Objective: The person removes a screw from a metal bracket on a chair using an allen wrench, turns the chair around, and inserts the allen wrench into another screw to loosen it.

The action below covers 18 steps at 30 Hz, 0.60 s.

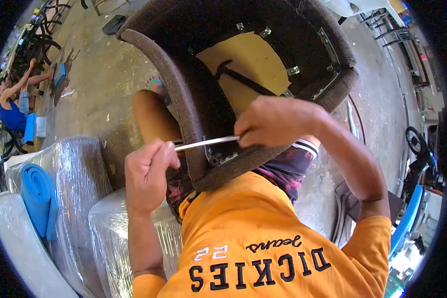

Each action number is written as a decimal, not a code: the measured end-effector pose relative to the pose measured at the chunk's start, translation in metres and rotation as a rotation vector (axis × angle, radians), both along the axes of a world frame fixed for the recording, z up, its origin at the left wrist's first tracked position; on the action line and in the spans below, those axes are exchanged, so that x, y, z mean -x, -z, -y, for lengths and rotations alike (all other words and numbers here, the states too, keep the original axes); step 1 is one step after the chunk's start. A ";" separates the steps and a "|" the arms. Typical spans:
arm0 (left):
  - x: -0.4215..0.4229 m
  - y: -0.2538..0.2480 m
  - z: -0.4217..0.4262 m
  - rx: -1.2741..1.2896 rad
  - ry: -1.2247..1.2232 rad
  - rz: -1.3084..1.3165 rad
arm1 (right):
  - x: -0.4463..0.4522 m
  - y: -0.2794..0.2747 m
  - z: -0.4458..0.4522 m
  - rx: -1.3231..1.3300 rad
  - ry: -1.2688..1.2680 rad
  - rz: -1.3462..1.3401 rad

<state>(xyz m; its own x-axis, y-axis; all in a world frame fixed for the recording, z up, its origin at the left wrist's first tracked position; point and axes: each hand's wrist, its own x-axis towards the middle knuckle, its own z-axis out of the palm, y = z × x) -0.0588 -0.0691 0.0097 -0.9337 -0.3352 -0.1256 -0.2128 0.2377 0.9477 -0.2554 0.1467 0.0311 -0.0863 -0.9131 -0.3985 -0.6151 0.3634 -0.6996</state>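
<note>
A thin whitish strip [207, 142] is stretched between my hands, above the near corner of a dark brown upholstered chair frame [184, 94]. My left hand [151, 161] is closed on the strip's left end, just outside the frame's edge. At the other end my right hand [270, 121] pinches the strip, over the frame's inside. The frame rests against my legs. Metal brackets [293, 70] are fixed along its inner side, and a hammer [243, 79] lies inside it on a tan panel [253, 52].
Plastic-wrapped pieces [79, 169] stand at the left, with a rolled blue sheet [37, 196] on them. Farther off at the left edge sits another person [14, 107]. A blue board [406, 218] and dark folded material [343, 208] are at the right.
</note>
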 end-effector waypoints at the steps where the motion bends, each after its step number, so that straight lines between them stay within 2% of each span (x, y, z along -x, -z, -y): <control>1: 0.003 0.005 -0.002 -0.003 0.003 0.001 | 0.010 -0.002 -0.005 -0.003 0.003 0.001; 4: 0.012 0.018 -0.017 0.312 0.294 -0.006 | 0.034 -0.020 -0.011 0.017 0.084 -0.087; 5: 0.015 0.022 -0.019 0.308 0.296 -0.002 | 0.038 -0.031 -0.009 -0.140 0.142 -0.046; 6: 0.019 0.025 -0.020 0.503 0.393 -0.072 | 0.041 -0.035 -0.007 -0.299 0.197 -0.004; 7: 0.025 0.028 -0.021 0.698 0.487 -0.146 | 0.044 -0.032 -0.006 -0.305 0.194 -0.001; 9: 0.038 0.028 -0.018 0.683 0.502 -0.152 | 0.052 -0.024 -0.007 -0.279 -0.003 -0.163; 11: 0.056 0.030 -0.010 0.588 0.539 -0.282 | 0.056 -0.016 -0.007 -0.322 -0.005 -0.177; 12: 0.068 0.032 -0.007 0.586 0.543 -0.280 | 0.055 -0.011 -0.007 -0.363 -0.013 -0.191; 14: 0.094 0.036 -0.002 0.546 0.741 -0.223 | 0.053 -0.001 -0.005 -0.361 -0.026 -0.169; 15: 0.105 0.032 -0.005 0.541 0.743 -0.222 | 0.052 0.002 -0.005 -0.361 -0.037 -0.149; 17: 0.126 0.021 -0.017 0.755 0.974 0.117 | 0.050 0.004 -0.005 -0.351 -0.044 -0.134; 18: 0.133 0.027 -0.019 0.741 1.028 0.113 | 0.049 0.005 -0.007 -0.336 -0.052 -0.119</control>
<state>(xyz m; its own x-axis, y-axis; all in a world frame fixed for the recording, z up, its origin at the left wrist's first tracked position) -0.1915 -0.0505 -0.0175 -0.8007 0.5099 -0.3145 0.3128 0.8035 0.5065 -0.3040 0.1536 0.0258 -0.1065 -0.7373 -0.6671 -0.7089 0.5268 -0.4690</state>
